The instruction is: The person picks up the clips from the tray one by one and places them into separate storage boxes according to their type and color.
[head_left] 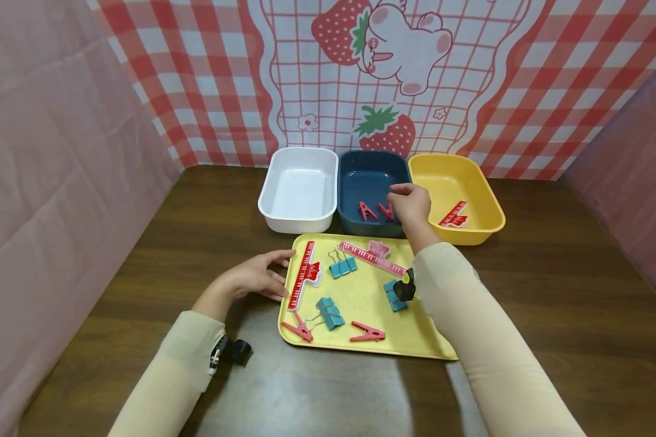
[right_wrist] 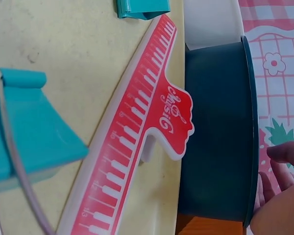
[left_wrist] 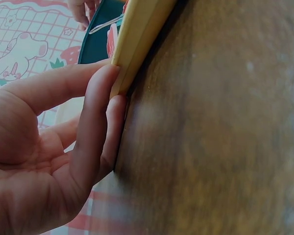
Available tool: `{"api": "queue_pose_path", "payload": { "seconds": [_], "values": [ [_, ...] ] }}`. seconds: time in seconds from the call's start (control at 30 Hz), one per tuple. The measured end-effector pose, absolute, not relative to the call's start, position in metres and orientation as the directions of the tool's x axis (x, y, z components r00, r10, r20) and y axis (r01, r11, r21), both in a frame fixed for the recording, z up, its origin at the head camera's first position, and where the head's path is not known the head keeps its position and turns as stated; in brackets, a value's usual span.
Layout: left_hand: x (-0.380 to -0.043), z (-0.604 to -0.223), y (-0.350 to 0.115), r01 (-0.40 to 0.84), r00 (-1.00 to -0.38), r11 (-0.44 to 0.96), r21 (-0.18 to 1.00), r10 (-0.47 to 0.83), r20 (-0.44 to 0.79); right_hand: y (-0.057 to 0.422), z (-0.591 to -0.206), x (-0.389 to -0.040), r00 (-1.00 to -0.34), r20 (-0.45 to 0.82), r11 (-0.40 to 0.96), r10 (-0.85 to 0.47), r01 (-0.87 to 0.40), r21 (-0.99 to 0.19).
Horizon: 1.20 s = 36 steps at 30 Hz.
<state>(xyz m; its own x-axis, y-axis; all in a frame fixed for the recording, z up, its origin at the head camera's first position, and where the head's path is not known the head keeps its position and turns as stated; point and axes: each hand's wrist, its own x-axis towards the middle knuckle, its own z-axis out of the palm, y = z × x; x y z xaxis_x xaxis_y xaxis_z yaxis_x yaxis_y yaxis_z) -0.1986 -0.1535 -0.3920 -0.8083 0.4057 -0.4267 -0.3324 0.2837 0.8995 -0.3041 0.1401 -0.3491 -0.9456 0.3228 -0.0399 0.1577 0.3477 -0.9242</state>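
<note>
Clothespins, two of them and both red, lie in a dark blue bin beneath a person's right hand, its fingers loosely bent over the bin's right side and apparently gripping nothing, though the right wrist view cuts the hand off at its edge. At left, the left hand sets its relaxed, parted fingers against the edge of a yellow tray. On the tray, a red ruler clip with a keyboard print lies along the left side, close to those fingers, and a second ruler clip slants across the far side near the blue bin. Three teal binder clips are spread between and below them, with two more red pegs along the near edge. A white bin stands left of the blue one; a yellow bin at right holds another ruler clip. Tray and bins rest on a dark wooden surface before a red-and-white checked cloth.
</note>
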Motion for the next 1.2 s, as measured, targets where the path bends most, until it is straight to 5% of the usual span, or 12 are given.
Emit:
{"api": "queue_pose_path", "payload": {
  "seconds": [1.2],
  "values": [
    [-0.199, -0.392, -0.153, -0.35, -0.805, 0.29, 0.891, 0.392, -0.444, 0.142, -0.346, -0.271, -0.956, 0.009, 0.188, 0.294, 0.048, -0.981]
  ]
}}
